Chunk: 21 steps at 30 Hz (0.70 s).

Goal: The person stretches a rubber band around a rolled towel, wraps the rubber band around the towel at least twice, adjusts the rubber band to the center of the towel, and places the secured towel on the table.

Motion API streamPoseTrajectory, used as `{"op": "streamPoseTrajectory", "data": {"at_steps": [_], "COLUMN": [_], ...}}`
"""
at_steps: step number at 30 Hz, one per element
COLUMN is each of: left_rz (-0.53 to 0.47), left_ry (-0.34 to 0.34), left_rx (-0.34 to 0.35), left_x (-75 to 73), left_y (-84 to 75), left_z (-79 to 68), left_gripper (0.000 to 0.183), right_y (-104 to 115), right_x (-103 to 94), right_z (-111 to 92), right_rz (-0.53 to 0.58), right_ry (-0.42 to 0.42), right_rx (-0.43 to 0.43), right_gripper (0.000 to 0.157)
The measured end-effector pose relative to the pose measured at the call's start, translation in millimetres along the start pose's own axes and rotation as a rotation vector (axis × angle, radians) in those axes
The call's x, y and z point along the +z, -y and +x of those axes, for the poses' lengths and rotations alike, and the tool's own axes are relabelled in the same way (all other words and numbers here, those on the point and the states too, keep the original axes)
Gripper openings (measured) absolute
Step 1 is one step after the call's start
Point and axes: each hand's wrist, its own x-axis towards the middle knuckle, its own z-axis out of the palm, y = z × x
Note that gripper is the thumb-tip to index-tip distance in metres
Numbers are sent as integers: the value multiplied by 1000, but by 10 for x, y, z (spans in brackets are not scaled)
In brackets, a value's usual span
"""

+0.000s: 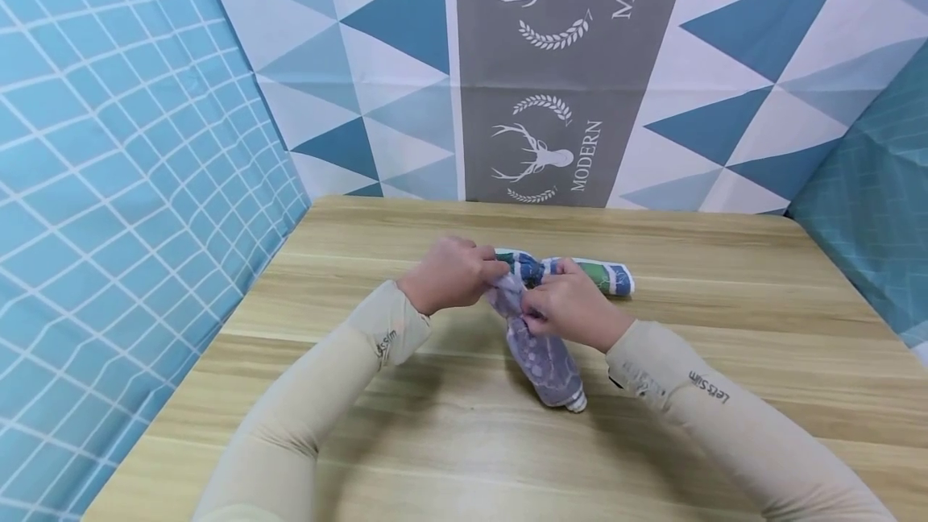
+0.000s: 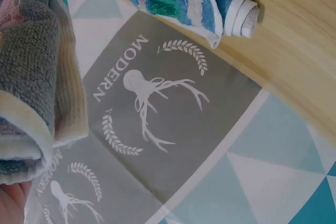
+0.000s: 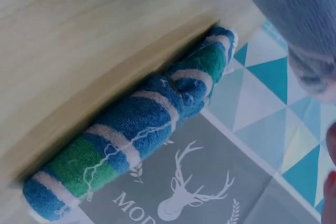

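A rolled grey-purple towel (image 1: 544, 361) slants across the middle of the table between both hands. My left hand (image 1: 455, 272) pinches its upper end, and my right hand (image 1: 573, 306) grips it around its narrowed middle. The lower part hangs toward the front, its pale end lowest. Just behind lies a rolled towel (image 1: 605, 276) in blue, green and white, partly hidden by the hands. Seen from the right wrist, that striped towel (image 3: 136, 124) has a pinched, knotted-looking waist. In the left wrist view, the grey towel (image 2: 29, 61) shows a pale rolled edge above a bit of the hand.
The wood-grain table (image 1: 464, 441) reaches back to a wall cloth (image 1: 406, 47) with triangles and deer prints. Blue grid-patterned cloth (image 1: 130, 184) hangs along the left side, and teal cloth (image 1: 870, 208) along the right.
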Motion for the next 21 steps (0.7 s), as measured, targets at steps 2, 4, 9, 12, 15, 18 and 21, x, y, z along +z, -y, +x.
{"op": "streamPoseTrajectory", "data": {"at_steps": [2,4,9,12,15,18,21], "left_rz": [-33,-45,-103,-246,-352,-378,-361], "left_ry": [13,29,91,118,102,65,18], "left_rx": [-45,-132,-313,-339,-354,-302,-206], "left_x": [-10,-40,-72,30,164,276,352], "left_y": [48,114,211,192,158,130,110], "left_z": [-10,-25,-36,-43,-76,-112,-126], "left_gripper": [12,13,5,8,8,11,12], "right_y": [-7,-3,-27,-115,-221,-305,-369], "right_x": [18,35,27,-28,-72,-103,-121], "right_z": [-36,-98,-246,-286,-354,-454,-569], "right_rz": [6,-2,-41,-66,-47,9,36], "right_ry": [35,71,54,16,80,169,203], "right_rx": [-18,-19,216,388,471,516,514], "right_gripper": [21,17,35,62,62,49,45]}}
